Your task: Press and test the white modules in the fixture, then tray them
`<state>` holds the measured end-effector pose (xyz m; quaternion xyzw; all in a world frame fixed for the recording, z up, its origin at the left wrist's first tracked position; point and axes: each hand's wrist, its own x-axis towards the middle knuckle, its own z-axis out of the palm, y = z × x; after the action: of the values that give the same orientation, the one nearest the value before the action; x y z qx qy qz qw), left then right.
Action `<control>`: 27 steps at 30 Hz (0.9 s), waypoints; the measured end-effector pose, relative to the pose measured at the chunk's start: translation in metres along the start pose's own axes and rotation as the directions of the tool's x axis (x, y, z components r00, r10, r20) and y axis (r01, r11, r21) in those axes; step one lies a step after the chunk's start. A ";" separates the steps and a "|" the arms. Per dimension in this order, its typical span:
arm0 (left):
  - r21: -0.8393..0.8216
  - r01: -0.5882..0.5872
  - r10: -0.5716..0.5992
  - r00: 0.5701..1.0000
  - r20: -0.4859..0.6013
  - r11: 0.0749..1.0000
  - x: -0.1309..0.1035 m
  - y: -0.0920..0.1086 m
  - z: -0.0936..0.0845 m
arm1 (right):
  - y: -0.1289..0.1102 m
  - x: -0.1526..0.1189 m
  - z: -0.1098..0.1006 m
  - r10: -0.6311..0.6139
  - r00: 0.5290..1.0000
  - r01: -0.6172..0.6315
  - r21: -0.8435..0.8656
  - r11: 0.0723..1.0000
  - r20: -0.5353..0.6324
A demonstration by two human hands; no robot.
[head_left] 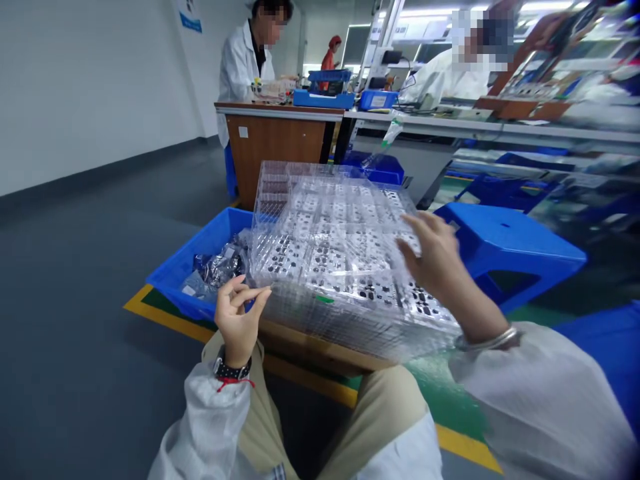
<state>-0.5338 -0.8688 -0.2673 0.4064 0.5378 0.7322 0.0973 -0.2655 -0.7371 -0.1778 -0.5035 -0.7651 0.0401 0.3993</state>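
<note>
In front of my knees stands a stack of clear plastic trays (345, 250), filled with rows of small pale parts with dark spots. Clear plastic film (350, 275) lies over the trays, with a bit of green tape on its near side. My left hand (239, 317) is at the near left corner, thumb and forefinger pinched together on what looks like the film's edge. Over the right side of the stack, my right hand (435, 257) has its fingers apart and holds nothing. Whether its fingertips touch the film cannot be made out.
A blue bin (180, 263) with bagged parts adjoins the stack on the left. At the right is a blue stool (510, 233). Behind stands a wooden bench (280, 143) carrying blue trays; people in white coats work there. Yellow tape (470, 448) marks the floor.
</note>
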 end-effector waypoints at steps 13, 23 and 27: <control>0.134 -0.346 0.358 0.931 -0.078 0.929 -0.016 -0.013 0.000 | -0.078 -0.028 0.049 -0.505 0.752 0.569 -0.030 0.822 0.424; 0.117 -0.374 0.367 0.927 0.082 0.920 -0.030 -0.025 -0.014 | -0.063 0.006 0.052 -0.341 0.828 0.428 -0.108 0.897 0.445; 0.163 -0.380 0.359 0.922 0.144 0.910 -0.034 -0.029 -0.018 | -0.067 -0.007 0.048 -0.380 0.880 0.429 -0.133 0.893 0.287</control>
<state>-0.5323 -0.8895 -0.3108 0.5484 0.5115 0.6595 -0.0522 -0.3453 -0.7590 -0.1835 -0.3587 -0.8984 -0.0548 0.2473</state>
